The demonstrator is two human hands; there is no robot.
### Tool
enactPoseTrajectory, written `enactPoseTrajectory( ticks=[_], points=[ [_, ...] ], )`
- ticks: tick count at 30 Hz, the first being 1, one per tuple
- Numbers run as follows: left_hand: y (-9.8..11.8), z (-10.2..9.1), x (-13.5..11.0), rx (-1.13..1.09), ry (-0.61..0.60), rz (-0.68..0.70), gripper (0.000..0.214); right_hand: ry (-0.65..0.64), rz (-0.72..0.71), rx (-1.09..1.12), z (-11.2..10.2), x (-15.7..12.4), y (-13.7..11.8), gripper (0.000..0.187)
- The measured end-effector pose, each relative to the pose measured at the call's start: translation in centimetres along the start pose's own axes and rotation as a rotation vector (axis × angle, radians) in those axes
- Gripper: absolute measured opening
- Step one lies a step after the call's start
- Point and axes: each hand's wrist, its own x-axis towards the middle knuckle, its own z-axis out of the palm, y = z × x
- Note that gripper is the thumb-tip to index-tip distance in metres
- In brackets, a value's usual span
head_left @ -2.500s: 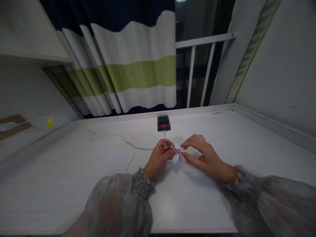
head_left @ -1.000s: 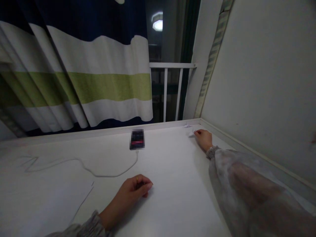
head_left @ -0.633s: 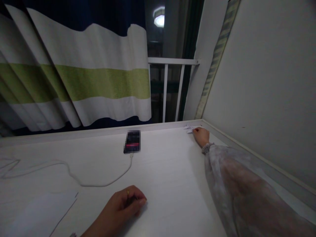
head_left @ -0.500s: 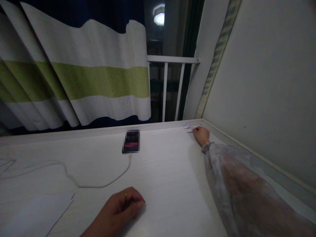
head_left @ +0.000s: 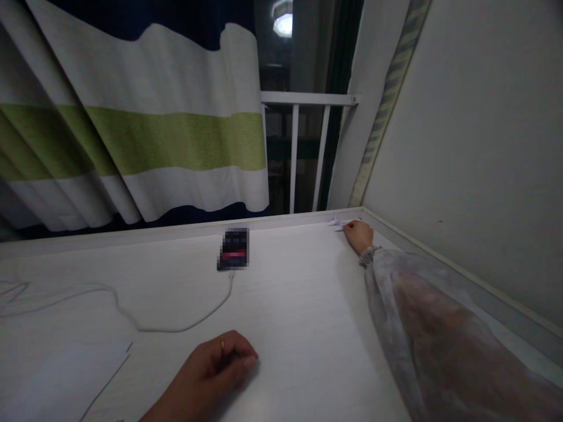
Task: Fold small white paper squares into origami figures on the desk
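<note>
We see the right hand [head_left: 359,235] with its fingers pressed together, pinching white folded paper [head_left: 336,223]. The paper pokes out just left of and beyond the fingertips, and the hand itself covers some of it, so we cannot make out its full shape. Right behind the paper stands the raised rim [head_left: 290,220] of the white counter [head_left: 294,305]; close to the right of the hand is the plain wall [head_left: 484,135]. A sheer grey sleeve [head_left: 444,328] hides the part of the counter below and to the right of that hand.

Our left hand [head_left: 220,369], wearing a gold ring [head_left: 222,344], is loosely curled, thumb tip against the fingers. Beyond it lies a dark phone [head_left: 235,249], well to the left of the right hand, with a white cable [head_left: 171,330] trailing away leftward. A sheet of paper [head_left: 65,375] lies to the left hand's left. Farther off, past both hands, we find a striped curtain [head_left: 185,140] and a white railing [head_left: 310,98].

The phone's screen is blurred into blocks with a pinkish-red band, so we cannot read it.
</note>
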Motion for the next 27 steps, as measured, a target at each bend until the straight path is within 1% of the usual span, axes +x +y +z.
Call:
enactPoseTrajectory(
  ticks=[7, 15, 21, 27],
  points=[
    [0.15, -0.05, 0.06, -0.01, -0.005, -0.01, 0.029, -0.01, 0.013, 0.0, 0.09, 0.13, -0.07, 0.03],
    [-0.32, -0.12, 0.2, 0.014, 0.0, 0.006, 0.03, 0.001, 0.017, 0.003, 0.19, 0.21, -0.09, 0.027],
    [-0.05, -0.01, 0.18, -0.006, -0.001, -0.016, 0.032, -0.004, 0.001, 0.009, 0.05, 0.04, -0.13, 0.027],
    [-0.07, -0.02, 0.2, -0.009, 0.0, -0.01, 0.032, -0.008, -0.006, 0.011, 0.11, 0.1, -0.08, 0.028]
  ],
)
